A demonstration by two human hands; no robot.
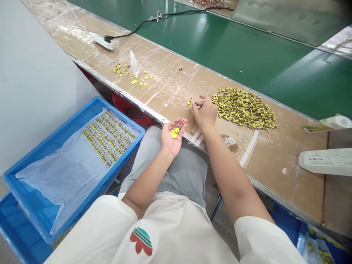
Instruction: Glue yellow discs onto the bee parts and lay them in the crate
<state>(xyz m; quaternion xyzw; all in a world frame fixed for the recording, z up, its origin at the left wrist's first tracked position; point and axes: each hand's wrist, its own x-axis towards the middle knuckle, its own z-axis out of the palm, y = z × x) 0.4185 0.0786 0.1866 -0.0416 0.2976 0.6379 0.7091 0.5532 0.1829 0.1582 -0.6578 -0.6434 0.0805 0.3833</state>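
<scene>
Palm up over my lap, my left hand [172, 137] holds several round yellow discs [173, 135] on loosely spread fingers. My right hand [205, 112] is over the cardboard-covered bench, its thumb and fingers pinched around something too small to make out. Small yellow pieces [189, 102] lie just by its fingertips. Right beside that hand spreads a big pile of small yellow and dark pieces [244, 108]. Farther left on the bench, a white dropper bottle [134, 63] stands near scattered yellow discs [141, 84] and a few yellow and dark pieces [118, 69].
A blue tray [24, 161] at the left holds a plastic sheet [63, 165] with rows of small yellow and dark pieces [108, 135]. A power strip [101, 41] lies on the bench beside a green belt [220, 40]. White containers [326, 161] lie at the right.
</scene>
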